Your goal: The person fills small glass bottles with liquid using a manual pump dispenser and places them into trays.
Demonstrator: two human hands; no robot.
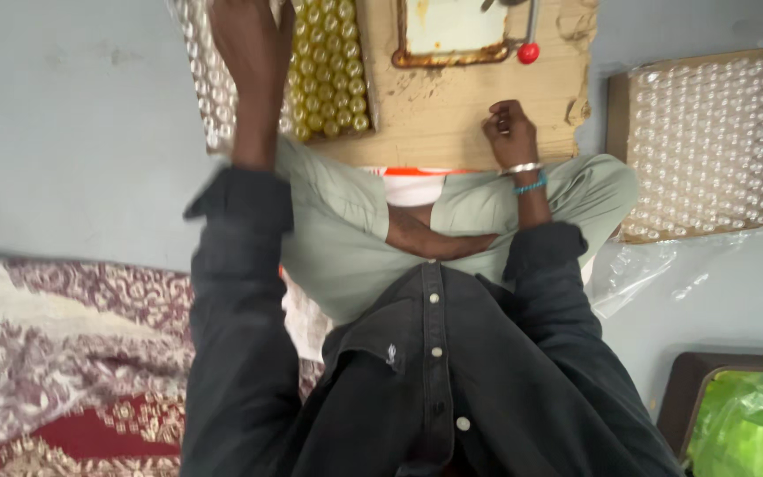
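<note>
Okay, a person in a dark button shirt and pale green trousers is sitting cross-legged on the grey floor (pixel 72 132), with a cardboard sheet (pixel 452 119) lying across the knees.

The left hand (pixel 251 49) is reaching out over the far left corner of the cardboard sheet and is lying over a tray of yellow-green beads (pixel 333 71) and a strip of clear beads (pixel 198 84) just beside it. Its fingers are running off the top of the frame, so its grip cannot be told.

The right hand (pixel 509 131) is resting on the cardboard near its right edge, with fingers curling in loosely clenched; anything pinched inside is too small to tell. A silver bangle (pixel 523 168) and a blue bracelet (pixel 532 186) are sitting on that wrist.

A rusty-rimmed metal plate (pixel 452 31) is lying at the far edge of the cardboard, with a red knob (pixel 528 53) just beside its right corner.

A tray of white pearl beads (pixel 708 141) is sitting on the floor off the right edge of the cardboard, with crumpled clear plastic (pixel 642 269) near it. A green bag (pixel 748 424) is showing at the lower right, and a patterned rug (pixel 55 353) is covering the floor at the left.
</note>
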